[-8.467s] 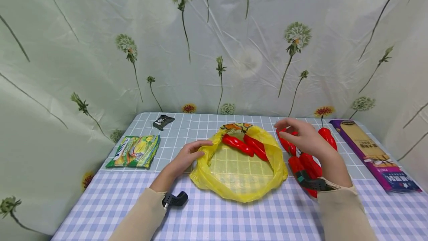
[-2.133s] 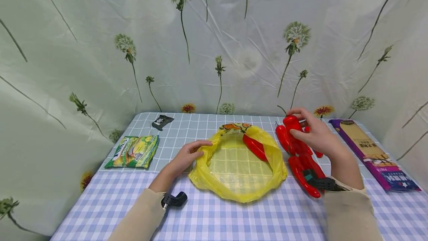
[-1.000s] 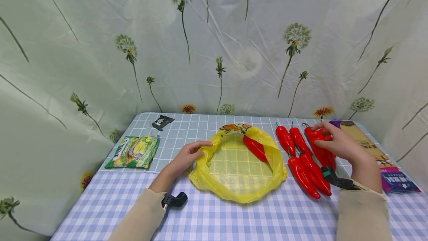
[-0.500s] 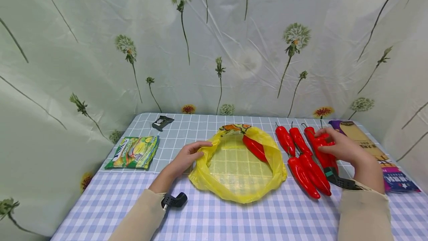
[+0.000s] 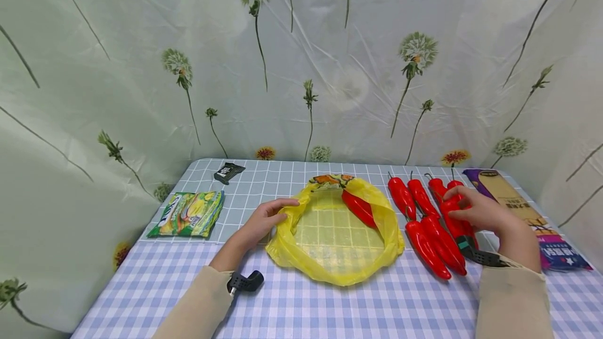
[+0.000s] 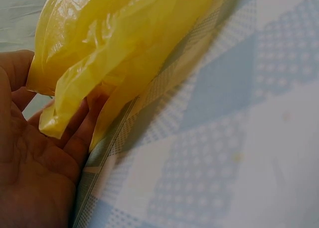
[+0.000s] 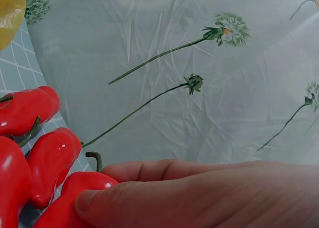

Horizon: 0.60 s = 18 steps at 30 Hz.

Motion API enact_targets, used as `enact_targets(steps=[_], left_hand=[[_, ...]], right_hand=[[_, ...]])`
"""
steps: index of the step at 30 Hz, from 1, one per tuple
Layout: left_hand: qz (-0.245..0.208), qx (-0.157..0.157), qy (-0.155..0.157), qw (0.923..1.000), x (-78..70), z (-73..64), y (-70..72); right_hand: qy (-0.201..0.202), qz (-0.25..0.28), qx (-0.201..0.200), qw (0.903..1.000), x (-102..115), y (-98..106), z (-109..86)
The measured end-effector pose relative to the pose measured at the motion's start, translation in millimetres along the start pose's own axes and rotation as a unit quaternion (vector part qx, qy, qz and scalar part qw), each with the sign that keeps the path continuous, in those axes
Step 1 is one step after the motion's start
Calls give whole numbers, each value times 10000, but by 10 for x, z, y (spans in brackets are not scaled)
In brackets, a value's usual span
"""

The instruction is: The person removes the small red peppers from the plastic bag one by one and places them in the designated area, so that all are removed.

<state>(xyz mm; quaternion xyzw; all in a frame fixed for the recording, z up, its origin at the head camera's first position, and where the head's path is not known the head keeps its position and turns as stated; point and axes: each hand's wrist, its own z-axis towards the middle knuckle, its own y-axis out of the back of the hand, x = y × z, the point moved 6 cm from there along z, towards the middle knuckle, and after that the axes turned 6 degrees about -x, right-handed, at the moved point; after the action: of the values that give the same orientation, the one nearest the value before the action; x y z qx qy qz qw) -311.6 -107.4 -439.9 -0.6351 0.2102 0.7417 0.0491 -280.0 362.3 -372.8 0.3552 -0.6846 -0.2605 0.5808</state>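
The yellow plastic bag (image 5: 339, 278) stands with its mouth spread wide. One red chili pepper (image 5: 358, 208) lies inside near its far wall. Gently bent fingers of my left hand (image 5: 256, 224) touch the bag's left rim; in the left wrist view, a flap of yellow film (image 6: 75, 93) hangs over the fingers, with no clear pinch. To the right of the bag, my right hand (image 5: 485, 212) grips a red chili pepper (image 7: 67, 203) between thumb and fingers. Several more red chili peppers (image 5: 426, 250) lie beside it in two rows, partly hidden by the hand.
A Lay's chip packet (image 5: 190, 213) lies left of the bag, and a small black wrapper (image 5: 229, 171) is behind it. A long purple-edged packet (image 5: 523, 213) flanks the peppers on the right. A floral curtain (image 5: 301, 67) borders the table's back.
Earlier two peppers were in the bag; one is there now, and more lie at the right. My right hand has moved right, then slid its pepper slightly nearer. The left hand stays put.
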Motion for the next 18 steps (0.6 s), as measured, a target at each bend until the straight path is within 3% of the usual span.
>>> enact_targets(steps=[18], left_hand=[[16,-6,-25,10000,7,2,-2]], right_hand=[[-292,65,341,9990,-148,-57,35]])
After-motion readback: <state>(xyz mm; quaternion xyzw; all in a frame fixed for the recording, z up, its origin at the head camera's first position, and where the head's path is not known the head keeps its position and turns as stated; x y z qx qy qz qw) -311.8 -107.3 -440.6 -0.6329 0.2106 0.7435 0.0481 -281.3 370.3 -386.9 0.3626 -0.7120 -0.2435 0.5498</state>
